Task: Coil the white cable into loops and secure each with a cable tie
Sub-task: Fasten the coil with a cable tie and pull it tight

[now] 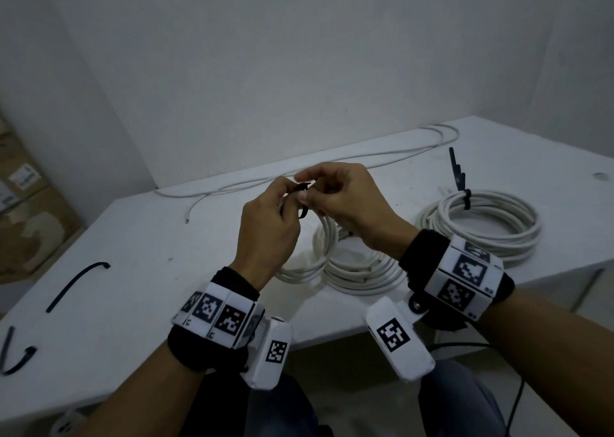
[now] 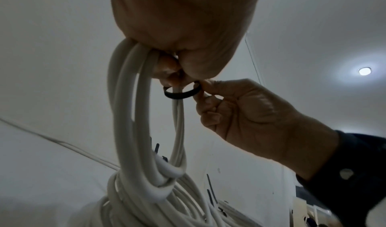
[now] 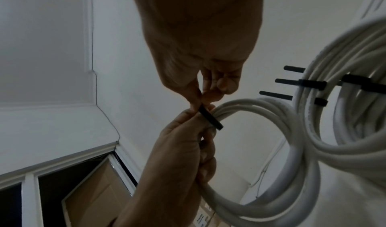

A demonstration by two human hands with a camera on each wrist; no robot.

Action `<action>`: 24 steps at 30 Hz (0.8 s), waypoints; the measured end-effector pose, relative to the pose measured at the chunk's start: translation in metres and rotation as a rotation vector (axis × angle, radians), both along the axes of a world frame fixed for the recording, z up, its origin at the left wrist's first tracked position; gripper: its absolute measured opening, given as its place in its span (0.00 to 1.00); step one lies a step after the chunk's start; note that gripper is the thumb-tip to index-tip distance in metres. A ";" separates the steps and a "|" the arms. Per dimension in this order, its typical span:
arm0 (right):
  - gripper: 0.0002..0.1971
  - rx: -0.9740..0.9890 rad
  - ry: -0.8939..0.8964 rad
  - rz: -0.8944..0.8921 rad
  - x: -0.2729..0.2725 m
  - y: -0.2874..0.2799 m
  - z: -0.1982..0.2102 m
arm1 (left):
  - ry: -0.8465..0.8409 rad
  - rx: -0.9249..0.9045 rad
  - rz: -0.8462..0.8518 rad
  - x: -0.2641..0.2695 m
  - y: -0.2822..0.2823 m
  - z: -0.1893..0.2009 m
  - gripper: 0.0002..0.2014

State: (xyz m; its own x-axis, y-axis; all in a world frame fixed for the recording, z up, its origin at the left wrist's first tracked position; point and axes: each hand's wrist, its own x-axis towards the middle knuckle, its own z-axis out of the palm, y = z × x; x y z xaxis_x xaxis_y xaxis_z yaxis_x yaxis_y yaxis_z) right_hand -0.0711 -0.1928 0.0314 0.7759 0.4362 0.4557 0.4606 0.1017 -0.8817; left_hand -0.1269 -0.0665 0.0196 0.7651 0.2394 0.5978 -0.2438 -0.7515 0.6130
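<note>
Behind the hands, plain white walls [image 1: 299,54] meet in a corner far to their left. Under the hands stands a white table [image 1: 133,254]; its back edge runs along the wall, its near edge crosses below the wrists. Left of the hands, beyond the table's end, cardboard boxes [image 1: 30,210] stand stacked against the wall. Below the wrists, past the table's near edge, pale floor [image 1: 382,403] shows. Above the hands, a round ceiling light [image 2: 365,71] glows on the white ceiling [image 2: 313,24]. The room is dim.
</note>
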 end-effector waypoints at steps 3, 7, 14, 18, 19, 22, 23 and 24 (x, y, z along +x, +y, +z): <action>0.04 0.018 -0.066 -0.096 0.004 0.000 0.000 | 0.045 -0.046 0.003 0.000 0.001 0.003 0.08; 0.02 -0.132 -0.316 -0.179 0.007 0.002 0.001 | 0.121 -0.146 -0.032 -0.001 0.005 0.008 0.09; 0.04 -0.235 -0.439 -0.180 0.014 -0.003 0.021 | 0.210 -0.234 -0.138 -0.006 0.006 0.012 0.04; 0.11 -0.256 -0.379 -0.230 0.024 -0.001 0.040 | 0.209 -0.240 -0.210 -0.010 0.001 0.017 0.02; 0.11 -0.242 -0.328 -0.217 0.029 0.001 0.042 | 0.230 -0.242 -0.232 -0.011 0.000 0.020 0.02; 0.10 -0.230 -0.209 -0.140 0.033 0.005 0.040 | 0.291 -0.274 -0.262 -0.012 0.002 0.023 0.13; 0.10 -0.233 -0.197 -0.105 0.031 0.004 0.039 | 0.292 -0.292 -0.260 -0.011 0.004 0.023 0.18; 0.09 -0.239 -0.202 -0.063 0.029 0.002 0.040 | 0.287 -0.323 -0.252 -0.009 0.007 0.023 0.21</action>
State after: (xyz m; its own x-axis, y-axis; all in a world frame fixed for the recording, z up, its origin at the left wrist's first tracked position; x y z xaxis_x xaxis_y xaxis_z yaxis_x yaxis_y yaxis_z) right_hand -0.0423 -0.1912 0.0712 0.7093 0.5031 0.4937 0.6275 -0.1317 -0.7674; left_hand -0.1362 -0.0595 0.0430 0.9457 0.1643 0.2804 -0.1806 -0.4516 0.8738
